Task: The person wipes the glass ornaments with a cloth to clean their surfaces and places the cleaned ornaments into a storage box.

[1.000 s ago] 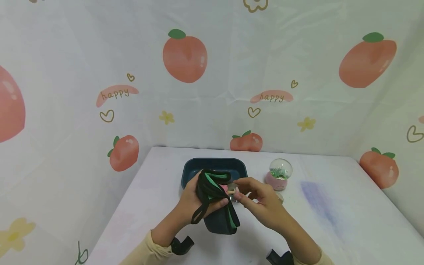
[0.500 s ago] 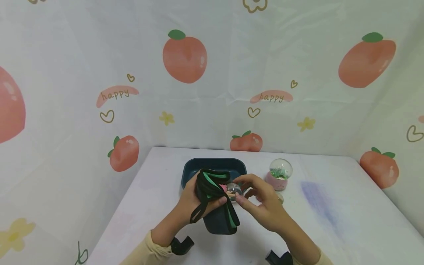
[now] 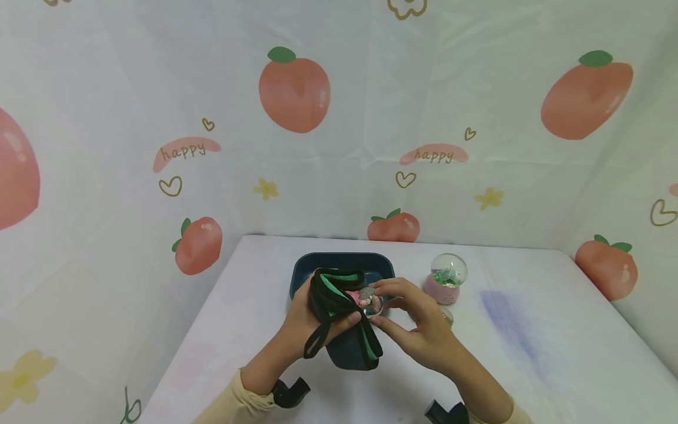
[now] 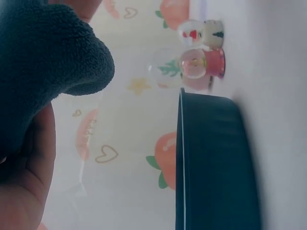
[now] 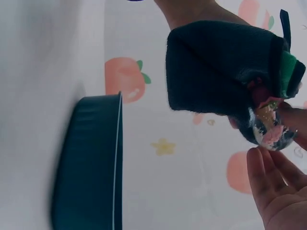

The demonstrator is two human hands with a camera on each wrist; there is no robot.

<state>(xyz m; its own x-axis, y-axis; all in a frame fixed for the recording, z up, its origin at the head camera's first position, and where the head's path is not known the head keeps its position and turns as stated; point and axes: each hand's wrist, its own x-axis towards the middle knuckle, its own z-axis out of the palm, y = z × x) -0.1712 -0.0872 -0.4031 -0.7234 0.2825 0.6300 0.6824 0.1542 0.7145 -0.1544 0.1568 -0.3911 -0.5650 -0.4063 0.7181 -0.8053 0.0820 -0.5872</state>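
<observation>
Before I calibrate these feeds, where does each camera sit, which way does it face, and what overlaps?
Head: worn on the head, facing forward and down at the tabletop; left hand, right hand and sleeves show.
Left wrist: worn there, picture sideways, facing the terry cloth and peach-print backdrop; left hand at lower left, skin at top.
Right wrist: worn there, also sideways, facing the snow globe jutting from that cloth; right hand at lower right, skin at top.
Both wrist views share the dark teal basin.
</observation>
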